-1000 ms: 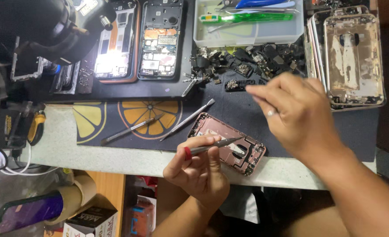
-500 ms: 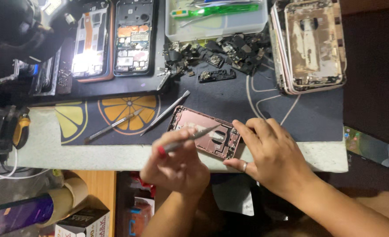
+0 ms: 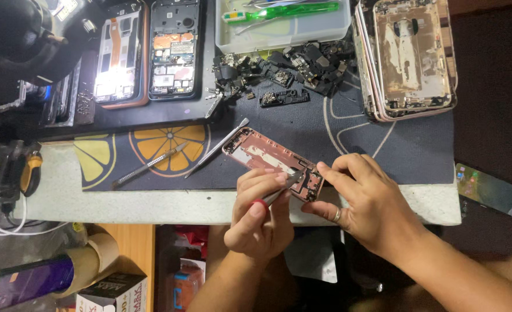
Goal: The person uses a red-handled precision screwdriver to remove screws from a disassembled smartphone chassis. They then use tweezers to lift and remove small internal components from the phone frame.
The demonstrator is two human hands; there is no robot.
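Dark rubber work mat (image 3: pixel 383 150) covers the table, with the pink metal phone back housing (image 3: pixel 267 159) lying at its near edge. Left hand (image 3: pixel 259 216) has its fingers clamped on a slim red-tipped screwdriver (image 3: pixel 279 193) at the housing's near corner, while right hand (image 3: pixel 366 202) pinches that end steady. One slip of the tip could gouge the frame or flick a screw off the edge.

A pale workbench (image 3: pixel 152 205) is covered at frame centre by a dark citrus-printed mat (image 3: pixel 302 124); a phone (image 3: pixel 490 189) is laid at right.
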